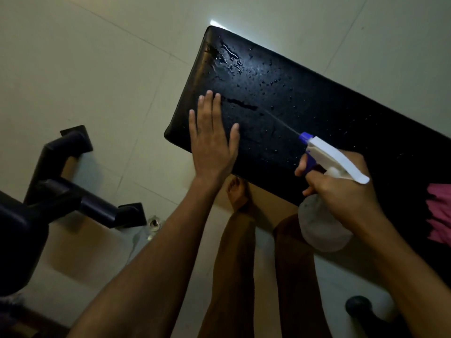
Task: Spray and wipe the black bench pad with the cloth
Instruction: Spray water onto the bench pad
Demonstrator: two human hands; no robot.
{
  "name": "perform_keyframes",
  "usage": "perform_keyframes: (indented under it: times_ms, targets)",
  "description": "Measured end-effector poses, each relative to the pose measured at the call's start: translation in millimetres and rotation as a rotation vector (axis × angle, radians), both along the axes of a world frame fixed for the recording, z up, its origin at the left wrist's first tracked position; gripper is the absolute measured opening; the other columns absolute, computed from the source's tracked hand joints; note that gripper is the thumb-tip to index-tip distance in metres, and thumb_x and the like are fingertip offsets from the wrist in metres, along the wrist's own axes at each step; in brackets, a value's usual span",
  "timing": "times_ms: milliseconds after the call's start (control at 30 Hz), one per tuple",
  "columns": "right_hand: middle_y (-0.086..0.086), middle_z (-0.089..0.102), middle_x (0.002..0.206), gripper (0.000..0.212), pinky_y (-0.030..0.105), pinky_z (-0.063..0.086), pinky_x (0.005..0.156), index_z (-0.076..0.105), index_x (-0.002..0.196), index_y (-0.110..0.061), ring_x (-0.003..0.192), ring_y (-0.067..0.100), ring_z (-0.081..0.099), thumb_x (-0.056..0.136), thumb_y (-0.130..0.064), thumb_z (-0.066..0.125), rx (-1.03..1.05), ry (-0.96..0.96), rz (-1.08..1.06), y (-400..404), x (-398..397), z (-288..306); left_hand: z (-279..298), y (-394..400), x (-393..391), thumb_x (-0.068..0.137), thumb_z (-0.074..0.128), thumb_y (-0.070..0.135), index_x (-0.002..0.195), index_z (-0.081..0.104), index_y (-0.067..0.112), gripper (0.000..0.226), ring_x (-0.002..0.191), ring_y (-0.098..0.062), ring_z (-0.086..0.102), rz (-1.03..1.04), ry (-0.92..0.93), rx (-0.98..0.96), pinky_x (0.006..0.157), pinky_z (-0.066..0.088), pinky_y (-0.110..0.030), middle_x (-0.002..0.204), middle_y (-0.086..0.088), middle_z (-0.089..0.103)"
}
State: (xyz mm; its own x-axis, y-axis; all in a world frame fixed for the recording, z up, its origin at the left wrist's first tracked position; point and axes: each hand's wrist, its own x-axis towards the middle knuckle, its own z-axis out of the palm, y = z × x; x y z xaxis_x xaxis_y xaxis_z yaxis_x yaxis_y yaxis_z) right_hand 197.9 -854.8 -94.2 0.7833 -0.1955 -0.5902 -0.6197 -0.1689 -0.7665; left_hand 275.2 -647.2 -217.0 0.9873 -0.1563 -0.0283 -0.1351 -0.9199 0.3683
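The black bench pad (pixel 280 93) runs from upper centre to the right edge, wet with droplets and a puddle near its far end. My left hand (pixel 212 140) is spread flat, fingers apart, over the pad's near-left part, holding nothing. My right hand (pixel 341 189) grips a translucent spray bottle (pixel 319 228) with a white trigger head and blue nozzle (pixel 306 137) aimed at the pad; a thin jet leaves the nozzle toward the pad's middle. A pink cloth (pixel 439 211) lies on the pad at the right edge, partly cut off.
Pale floor tiles (pixel 85 69) surround the bench. A dark equipment frame with feet (pixel 73 181) stands at left. My bare legs and foot (pixel 238 193) are below the pad. A dark round object (pixel 360 306) sits at lower right.
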Motion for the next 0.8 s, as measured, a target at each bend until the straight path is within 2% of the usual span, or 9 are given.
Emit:
perform_keyframes:
  times_ms: [100, 167, 267, 333, 400, 533, 633, 800]
  targets:
    - [-0.006, 0.072, 0.089, 0.04, 0.028, 0.061, 0.062, 0.071, 0.085, -0.023, 0.088, 0.013, 0.071, 0.081, 0.015, 0.058, 0.025, 0.035, 0.065, -1, -13, -2, -1, 17, 5, 0.107, 0.04, 0.038, 0.158, 0.023, 0.002, 0.065, 0.156, -0.029, 0.014, -0.026, 0.01, -0.005, 0.128, 0.01, -0.049, 0.167, -0.016, 0.021]
    - [-0.006, 0.074, 0.091, 0.04, 0.038, 0.063, 0.065, 0.073, 0.088, -0.023, 0.09, 0.013, 0.072, 0.081, 0.014, 0.06, 0.005, 0.065, 0.096, -5, -26, -6, -1, 20, 4, 0.107, 0.039, 0.036, 0.158, 0.022, 0.002, 0.064, 0.156, -0.028, 0.013, -0.033, 0.015, -0.02, 0.128, 0.009, -0.047, 0.167, -0.016, 0.02]
    - [0.001, 0.072, 0.084, 0.024, 0.054, 0.06, 0.066, 0.072, 0.081, -0.023, 0.078, 0.021, 0.07, 0.077, -0.002, 0.061, -0.034, 0.084, 0.129, -12, -44, -9, 2, 16, 4, 0.107, 0.035, 0.03, 0.157, 0.024, -0.001, 0.06, 0.156, -0.028, 0.015, 0.013, 0.008, -0.09, 0.128, 0.008, -0.046, 0.166, -0.017, 0.022]
    - [0.0, 0.072, 0.087, 0.028, 0.056, 0.059, 0.068, 0.072, 0.084, -0.025, 0.078, 0.022, 0.07, 0.076, -0.001, 0.06, -0.028, 0.099, 0.139, -17, -57, -9, 5, 9, 4, 0.107, 0.032, 0.029, 0.157, 0.025, -0.001, 0.058, 0.156, -0.028, 0.016, 0.06, 0.006, -0.125, 0.128, 0.008, -0.047, 0.166, -0.016, 0.024]
    - [-0.001, 0.073, 0.089, 0.037, 0.056, 0.06, 0.068, 0.074, 0.087, -0.023, 0.08, 0.021, 0.071, 0.079, 0.011, 0.061, -0.017, 0.142, 0.146, -25, -73, -8, 9, -3, 1, 0.108, 0.032, 0.03, 0.157, 0.027, 0.001, 0.057, 0.156, -0.028, 0.014, 0.071, 0.017, -0.126, 0.128, 0.007, -0.049, 0.166, -0.015, 0.024]
    - [0.002, 0.072, 0.083, 0.033, 0.054, 0.061, 0.065, 0.073, 0.081, -0.02, 0.076, 0.024, 0.071, 0.08, 0.01, 0.061, -0.023, 0.169, 0.11, -33, -89, -9, 9, -19, -4, 0.107, 0.034, 0.033, 0.157, 0.028, 0.002, 0.059, 0.156, -0.03, 0.014, -0.056, 0.025, -0.049, 0.127, 0.006, -0.054, 0.166, -0.016, 0.023]
    - [0.0, 0.075, 0.095, 0.043, 0.048, 0.062, 0.07, 0.075, 0.093, -0.019, 0.086, 0.023, 0.072, 0.08, 0.018, 0.057, 0.007, 0.134, -0.018, -44, -94, -8, 6, -33, -9, 0.107, 0.036, 0.034, 0.157, 0.028, 0.002, 0.06, 0.155, -0.032, 0.016, -0.195, 0.028, -0.023, 0.127, 0.008, -0.054, 0.166, -0.018, 0.023]
    - [0.002, 0.072, 0.09, 0.039, 0.031, 0.058, 0.063, 0.071, 0.083, -0.014, 0.081, 0.017, 0.07, 0.08, 0.019, 0.051, 0.012, 0.055, -0.316, -70, -105, -2, 7, -62, -26, 0.106, 0.039, 0.032, 0.156, 0.029, 0.002, 0.06, 0.155, -0.03, 0.019, -0.404, 0.023, 0.018, 0.126, 0.012, -0.054, 0.165, -0.017, 0.025]
